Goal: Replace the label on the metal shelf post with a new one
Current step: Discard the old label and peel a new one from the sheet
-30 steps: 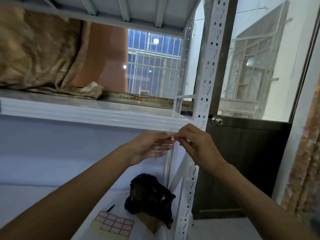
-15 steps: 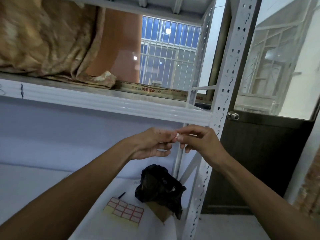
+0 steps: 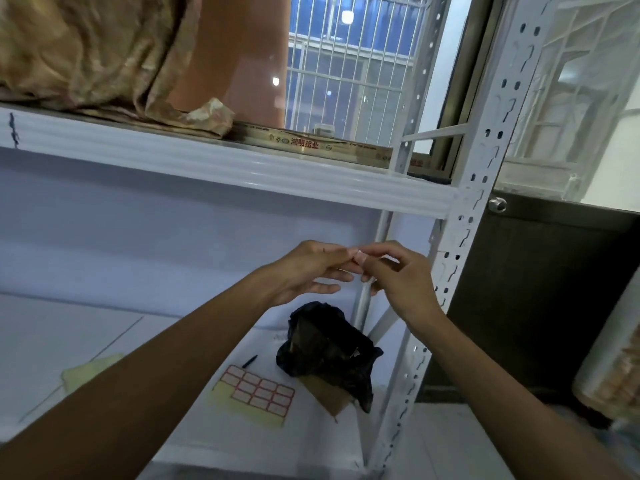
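A small whitish label is pinched between the fingertips of my left hand and my right hand, held in the air just below the white shelf beam. The perforated white metal shelf post rises just right of my right hand, not touched by either hand. A sheet of red-bordered blank labels lies on the lower shelf below my hands, with a black pen beside it.
A crumpled black plastic bag over a piece of cardboard sits on the lower shelf by the post. A brownish cloth bundle and a flat printed box fill the upper shelf. A dark door with a knob stands right of the post.
The view has moved closer and tilted, so the hands sit lower in the frame. Both hands still pinch the small label together; the label sheet now shows more fully.
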